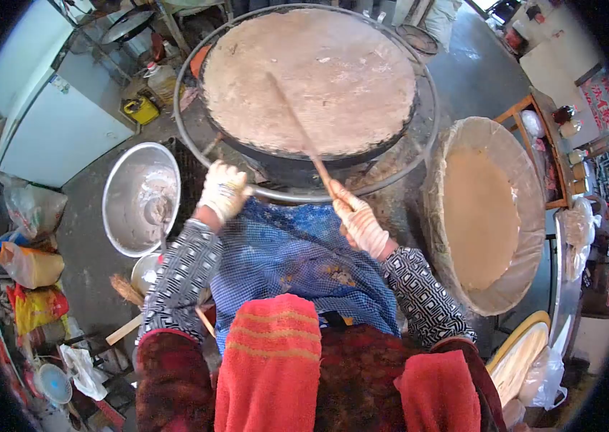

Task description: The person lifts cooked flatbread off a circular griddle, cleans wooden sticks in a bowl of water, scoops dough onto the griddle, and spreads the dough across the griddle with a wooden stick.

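In a whitish glove, my right hand point(359, 220) is wrapped round the lower end of a long wooden stick point(297, 129). The stick slants up and left over a large round griddle covered by a pale, spread layer point(312, 79). My left hand point(224, 190), also gloved, has its fingers curled at the near-left part of the metal ring point(283, 194) that surrounds the griddle. Whether it grips the ring or something else is hidden. A blue checked apron point(297, 252) lies below both hands.
A steel bowl point(114, 209) with pale residue and a ladle stands at the left. On the right is a large lined tub point(528, 237) of tan liquid. A shelf point(555, 151) with jars stands beyond it. Bags point(34, 205) and containers line the left side.
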`<act>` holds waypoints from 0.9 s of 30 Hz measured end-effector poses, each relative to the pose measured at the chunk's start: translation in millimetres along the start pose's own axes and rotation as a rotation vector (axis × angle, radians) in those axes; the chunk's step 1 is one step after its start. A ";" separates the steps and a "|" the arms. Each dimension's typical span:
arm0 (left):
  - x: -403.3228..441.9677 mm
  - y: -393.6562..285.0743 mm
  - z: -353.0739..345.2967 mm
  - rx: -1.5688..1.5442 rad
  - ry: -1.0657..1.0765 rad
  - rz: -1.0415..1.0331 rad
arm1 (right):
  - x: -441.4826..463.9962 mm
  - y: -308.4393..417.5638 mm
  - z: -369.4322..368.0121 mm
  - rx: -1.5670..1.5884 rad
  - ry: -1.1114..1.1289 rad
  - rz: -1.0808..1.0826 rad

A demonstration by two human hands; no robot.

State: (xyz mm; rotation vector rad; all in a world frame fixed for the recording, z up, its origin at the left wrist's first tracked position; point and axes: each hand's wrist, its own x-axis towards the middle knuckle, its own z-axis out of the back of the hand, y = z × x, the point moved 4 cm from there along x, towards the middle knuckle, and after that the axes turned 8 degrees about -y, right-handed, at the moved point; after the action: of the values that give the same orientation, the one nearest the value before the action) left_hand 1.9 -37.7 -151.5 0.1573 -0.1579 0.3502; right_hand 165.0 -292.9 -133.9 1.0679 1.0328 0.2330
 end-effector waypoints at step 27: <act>-70.6 -183.4 89.8 -1.136 0.107 -0.139 | 45.8 5.0 -41.7 0.248 0.003 -0.122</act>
State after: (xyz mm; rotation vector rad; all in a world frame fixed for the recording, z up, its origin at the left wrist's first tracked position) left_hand -10.4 -247.0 -99.7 -0.9666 -0.2179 0.0903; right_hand 158.3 -237.0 -160.3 1.2218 1.1455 0.0075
